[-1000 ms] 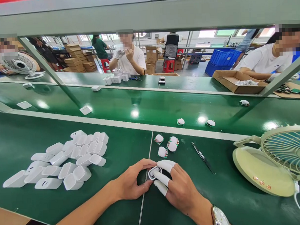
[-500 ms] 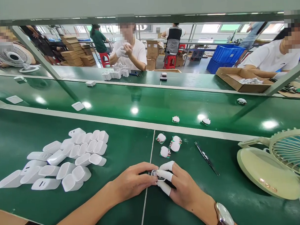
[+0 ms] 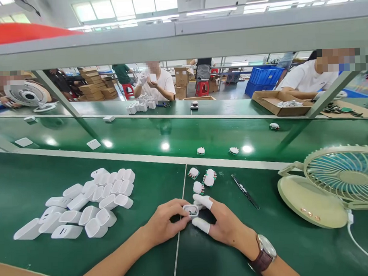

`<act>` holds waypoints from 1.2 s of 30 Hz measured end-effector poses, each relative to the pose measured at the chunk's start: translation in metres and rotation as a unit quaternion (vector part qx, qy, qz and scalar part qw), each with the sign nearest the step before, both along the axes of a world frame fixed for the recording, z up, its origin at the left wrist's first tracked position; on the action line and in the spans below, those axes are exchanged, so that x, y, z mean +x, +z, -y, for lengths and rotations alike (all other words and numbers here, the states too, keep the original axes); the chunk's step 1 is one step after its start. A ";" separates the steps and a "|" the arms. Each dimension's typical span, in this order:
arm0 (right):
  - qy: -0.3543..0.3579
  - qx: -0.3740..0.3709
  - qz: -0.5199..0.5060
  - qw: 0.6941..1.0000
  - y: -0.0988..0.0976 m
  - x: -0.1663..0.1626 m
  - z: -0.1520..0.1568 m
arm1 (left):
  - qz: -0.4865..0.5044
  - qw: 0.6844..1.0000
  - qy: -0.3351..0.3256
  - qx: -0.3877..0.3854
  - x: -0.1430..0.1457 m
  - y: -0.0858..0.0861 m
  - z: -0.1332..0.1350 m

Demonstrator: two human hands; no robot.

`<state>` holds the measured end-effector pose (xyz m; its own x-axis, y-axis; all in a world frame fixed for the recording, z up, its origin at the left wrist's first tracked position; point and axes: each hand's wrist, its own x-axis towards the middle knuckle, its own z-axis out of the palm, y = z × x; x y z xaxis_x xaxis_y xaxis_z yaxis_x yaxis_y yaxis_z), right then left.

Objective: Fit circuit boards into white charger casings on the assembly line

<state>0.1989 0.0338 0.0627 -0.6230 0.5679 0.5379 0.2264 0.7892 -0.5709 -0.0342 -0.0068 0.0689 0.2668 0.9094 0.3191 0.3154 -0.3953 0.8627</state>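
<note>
My left hand [image 3: 166, 220] holds a small white plastic housing [image 3: 191, 211] between thumb and fingers, its open end tilted up toward me. Dark and light parts show inside the opening, too small to name. My right hand [image 3: 221, 222], with white finger cots on its fingertips, is just right of the housing. Its thumb and forefinger are spread apart around the housing's right end; whether the tips touch it I cannot tell. Just beyond the hands lie several small green circuit boards with white pads [image 3: 198, 188]. Black tweezers [image 3: 245, 191] rest to their right.
Several white housings [image 3: 97, 193] stand and lie grouped on the left of the green table. A cream desk fan [image 3: 313, 202] with a white cable stands at right. More pad-topped boards [image 3: 233, 151] lie on the green strip beyond the pale ledge. Co-workers sit across.
The view has tilted up and shifted right. My right fingers have spread away from the housing, leaving its open end more visible in my left hand.
</note>
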 end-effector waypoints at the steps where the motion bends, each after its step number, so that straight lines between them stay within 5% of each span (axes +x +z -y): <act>1: -0.017 -0.006 -0.017 1.000 0.001 0.000 -0.001 | 0.060 0.994 0.033 -0.082 0.000 -0.001 -0.001; 4: -0.064 0.039 -0.048 0.996 0.000 0.001 -0.005 | 0.227 0.929 0.101 -0.274 -0.003 0.003 -0.007; 6: -0.092 0.101 -0.044 0.990 -0.002 0.002 -0.007 | 0.253 0.913 0.115 -0.299 -0.008 0.010 -0.013; 10: -0.128 0.182 0.025 0.975 -0.006 0.001 -0.008 | -0.004 0.981 0.146 -0.131 -0.023 0.033 -0.041; 13: -0.145 0.196 0.117 0.963 -0.007 0.000 -0.007 | -0.200 0.959 0.203 -0.015 -0.041 0.051 -0.086; 20: -0.132 0.173 0.206 0.954 -0.015 0.001 -0.003 | -0.275 0.905 0.324 -0.032 -0.087 0.062 -0.182; 24: -0.141 0.168 0.197 0.956 -0.021 -0.001 -0.004 | -0.300 0.902 0.312 0.008 -0.079 0.046 -0.193; 30: -0.163 0.230 0.172 0.944 -0.029 -0.004 -0.010 | -0.306 0.933 0.187 0.030 -0.030 0.016 -0.201; 36: -0.183 0.270 0.103 0.940 -0.025 0.006 -0.017 | -0.278 0.936 0.213 0.025 -0.010 0.027 -0.209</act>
